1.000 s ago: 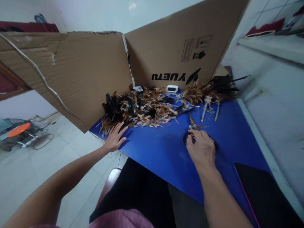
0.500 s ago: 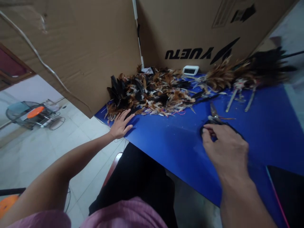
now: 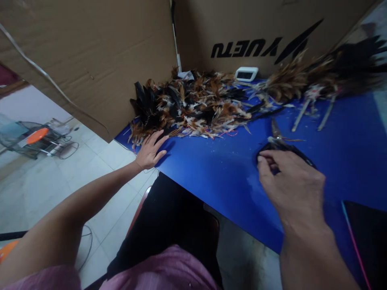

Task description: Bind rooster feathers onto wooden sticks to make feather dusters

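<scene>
My left hand rests at the near left edge of the blue tabletop, fingers spread, its tips touching the close side of a heap of brown, black and white feathers. Nothing is held in it. On the right, my right hand is closed around the black handles of a pair of scissors. Their metal blades point away from me, low over the table. Part of the handles is hidden beneath my fingers. A thin brown feather strip lies beside the blades.
Cardboard walls stand behind and to the left. A small white-framed device sits at the back. Bundled feathers on sticks lie at the right. A dark flat mat covers the near right. A fan is on the floor.
The view has shifted slightly, so the table and box appear higher. Both hands keep about the same places, the right still on the scissors.
</scene>
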Motion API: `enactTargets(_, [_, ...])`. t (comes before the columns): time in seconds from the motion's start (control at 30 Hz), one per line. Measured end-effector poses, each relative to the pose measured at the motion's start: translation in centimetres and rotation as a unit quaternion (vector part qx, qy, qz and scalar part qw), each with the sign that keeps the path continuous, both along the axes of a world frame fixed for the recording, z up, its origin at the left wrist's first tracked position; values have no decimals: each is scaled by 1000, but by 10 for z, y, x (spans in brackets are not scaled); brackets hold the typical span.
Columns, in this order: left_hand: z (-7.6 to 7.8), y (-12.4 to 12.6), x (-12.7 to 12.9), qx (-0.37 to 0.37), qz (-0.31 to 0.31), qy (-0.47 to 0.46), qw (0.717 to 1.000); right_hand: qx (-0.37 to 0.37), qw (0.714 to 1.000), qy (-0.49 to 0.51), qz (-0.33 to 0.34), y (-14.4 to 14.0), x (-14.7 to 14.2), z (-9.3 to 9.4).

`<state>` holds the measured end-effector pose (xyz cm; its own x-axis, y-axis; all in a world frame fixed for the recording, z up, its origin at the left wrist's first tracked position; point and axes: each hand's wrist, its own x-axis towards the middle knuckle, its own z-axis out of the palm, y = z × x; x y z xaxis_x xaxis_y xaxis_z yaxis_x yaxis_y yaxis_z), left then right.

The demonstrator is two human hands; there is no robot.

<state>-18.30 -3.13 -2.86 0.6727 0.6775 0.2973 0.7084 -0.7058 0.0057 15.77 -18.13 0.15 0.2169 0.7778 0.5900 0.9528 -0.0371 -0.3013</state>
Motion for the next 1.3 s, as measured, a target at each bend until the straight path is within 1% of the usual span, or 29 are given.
enactTargets(0.23, [0, 0, 0, -8, -3, 2, 1000, 7, 1000, -26, 5, 4, 1, -13])
enactTargets(0.33, [-1, 1, 0, -7, -4, -2, 1000, 0, 1000, -19, 13, 6, 1, -17])
enactTargets(0.47, [0, 1, -1, -10, -1, 3, 1000, -12, 1000, -2, 17, 7, 1, -18])
enactTargets(0.63, [0, 0, 0, -19, -2, 1, 1000, -25, 999, -8, 21, 9, 3, -22])
enactTargets(0.77, [-1, 0, -1, -15, 6, 5, 1000, -36, 999, -9, 10, 10, 9, -26])
enactTargets(0.93, [-1, 0, -2, -27, 13, 15, 999, -47, 999, -3, 10, 13, 11, -31])
enactTargets(1.07, [2, -1, -2, -25, 13, 46, 999, -52, 999, -14, 7, 14, 9, -34])
enactTargets(1.3, [2, 1, -3, -17, 7, 52, 998, -75, 995, -54, 26, 14, -2, -32])
